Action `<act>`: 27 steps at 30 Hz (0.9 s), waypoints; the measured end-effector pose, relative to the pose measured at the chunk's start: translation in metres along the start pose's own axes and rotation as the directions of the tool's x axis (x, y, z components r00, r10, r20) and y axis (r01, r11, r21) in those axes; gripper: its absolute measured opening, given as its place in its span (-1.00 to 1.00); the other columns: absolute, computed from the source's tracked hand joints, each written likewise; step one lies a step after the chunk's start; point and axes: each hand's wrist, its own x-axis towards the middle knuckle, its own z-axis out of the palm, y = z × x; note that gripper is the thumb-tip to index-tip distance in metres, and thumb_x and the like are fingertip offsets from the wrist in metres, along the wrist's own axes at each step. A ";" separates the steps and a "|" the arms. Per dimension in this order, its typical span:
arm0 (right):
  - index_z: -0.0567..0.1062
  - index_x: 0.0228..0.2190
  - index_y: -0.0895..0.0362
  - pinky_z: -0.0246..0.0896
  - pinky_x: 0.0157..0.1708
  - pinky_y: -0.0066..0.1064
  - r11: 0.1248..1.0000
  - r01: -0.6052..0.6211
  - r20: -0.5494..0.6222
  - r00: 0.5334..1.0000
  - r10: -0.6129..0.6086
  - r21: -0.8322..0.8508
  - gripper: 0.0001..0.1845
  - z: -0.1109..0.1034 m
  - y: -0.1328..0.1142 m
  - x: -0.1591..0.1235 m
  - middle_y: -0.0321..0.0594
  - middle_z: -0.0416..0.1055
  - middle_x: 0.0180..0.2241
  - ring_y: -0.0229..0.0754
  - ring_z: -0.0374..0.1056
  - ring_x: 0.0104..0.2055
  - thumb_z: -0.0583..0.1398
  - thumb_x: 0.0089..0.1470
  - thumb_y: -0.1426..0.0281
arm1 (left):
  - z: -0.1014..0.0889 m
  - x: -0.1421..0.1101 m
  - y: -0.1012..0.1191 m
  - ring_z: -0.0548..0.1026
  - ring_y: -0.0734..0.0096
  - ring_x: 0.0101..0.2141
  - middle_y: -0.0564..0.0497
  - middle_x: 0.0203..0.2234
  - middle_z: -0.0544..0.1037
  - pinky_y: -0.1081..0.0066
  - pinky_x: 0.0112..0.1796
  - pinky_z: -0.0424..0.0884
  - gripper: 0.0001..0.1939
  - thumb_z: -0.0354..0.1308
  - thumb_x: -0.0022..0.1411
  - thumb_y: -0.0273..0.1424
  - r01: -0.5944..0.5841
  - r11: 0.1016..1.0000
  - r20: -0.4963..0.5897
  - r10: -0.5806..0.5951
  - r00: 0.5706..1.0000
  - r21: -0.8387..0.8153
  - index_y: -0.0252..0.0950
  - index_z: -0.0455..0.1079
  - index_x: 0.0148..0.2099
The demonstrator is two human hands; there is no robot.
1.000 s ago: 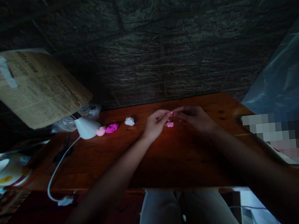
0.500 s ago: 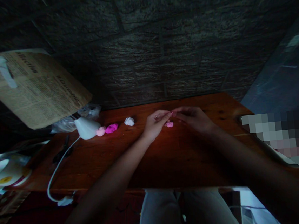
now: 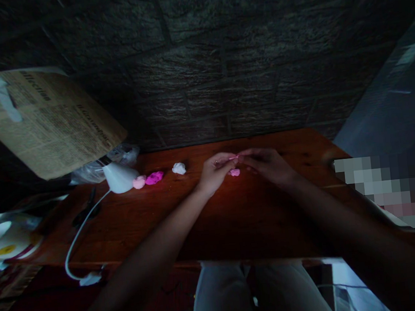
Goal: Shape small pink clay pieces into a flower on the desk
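Over the wooden table (image 3: 214, 223), my left hand (image 3: 212, 173) and my right hand (image 3: 267, 164) meet at the fingertips. Between them they pinch a small piece of pink modelling clay (image 3: 234, 157), which looks thin and flattened. Just below the fingers, a pink clay lump (image 3: 234, 172) lies on the table. Farther left sit a white clay lump (image 3: 179, 168), a bright magenta clay lump (image 3: 155, 178) and a pale pink clay lump (image 3: 140, 182). The last two touch each other beside the lamp.
A lamp with a white base (image 3: 119, 177) and a newsprint shade (image 3: 46, 119) stands at the left, its white cord hanging over the front edge. Dark scissors (image 3: 87, 212) lie by the cord. A white container (image 3: 3, 241) is at the far left. A stone-patterned wall (image 3: 199, 68) rises behind.
The small pink clay piece between my fingertips has gone from a rounded bit to a thinner, stretched shape. Both hands have stayed almost in place.
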 end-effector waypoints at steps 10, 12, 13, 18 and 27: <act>0.64 -0.31 0.12 0.24 -0.36 -0.36 1.000 -0.013 -0.012 1.000 0.013 0.024 -0.59 0.001 0.005 0.001 -0.21 0.56 -0.38 -0.24 0.36 -0.40 0.33 -0.06 0.05 | 0.001 0.001 -0.001 0.48 0.54 -0.48 0.04 -0.50 0.54 0.52 -0.43 0.41 -0.77 0.34 0.12 -0.28 0.027 1.000 -0.022 -0.028 0.999 -0.007 -0.32 0.49 -0.25; 0.64 -0.33 0.12 0.23 -0.37 -0.36 0.999 -0.012 -0.009 1.000 0.012 0.038 -0.60 0.001 0.005 0.001 -0.21 0.56 -0.39 -0.25 0.35 -0.41 0.34 -0.08 0.06 | 0.000 0.001 -0.001 0.48 0.54 -0.48 0.05 -0.49 0.54 0.51 -0.43 0.41 -0.79 0.35 0.12 -0.30 0.028 1.000 -0.022 -0.028 0.999 -0.012 -0.32 0.49 -0.26; 0.64 -0.33 0.12 0.23 -0.38 -0.37 0.999 -0.011 -0.006 1.000 0.012 0.041 -0.60 0.001 0.006 0.001 -0.21 0.55 -0.40 -0.25 0.35 -0.42 0.34 -0.08 0.06 | 0.000 0.001 -0.001 0.48 0.54 -0.48 0.05 -0.49 0.54 0.51 -0.43 0.42 -0.80 0.35 0.11 -0.31 0.027 1.000 -0.020 -0.027 0.999 -0.015 -0.31 0.49 -0.26; 0.64 -0.31 0.12 0.22 -0.39 -0.37 0.999 -0.021 -0.012 1.000 0.022 0.049 -0.60 0.002 0.006 0.001 -0.20 0.56 -0.38 -0.23 0.36 -0.40 0.34 -0.07 0.07 | 0.000 0.001 -0.002 0.49 0.51 -0.48 0.04 -0.47 0.56 0.49 -0.43 0.43 -0.79 0.35 0.09 -0.32 0.027 0.999 -0.013 -0.027 1.000 -0.021 -0.30 0.49 -0.24; 0.63 -0.32 0.10 0.23 -0.39 -0.37 1.000 -0.008 -0.015 1.000 0.009 0.029 -0.54 0.003 0.002 -0.001 -0.20 0.56 -0.38 -0.21 0.38 -0.38 0.34 -0.10 -0.01 | 0.000 0.000 -0.002 0.51 0.50 -0.44 -0.02 -0.39 0.62 0.48 -0.40 0.44 -0.79 0.32 0.13 -0.33 0.030 1.000 -0.022 -0.030 0.999 -0.004 -0.32 0.55 -0.19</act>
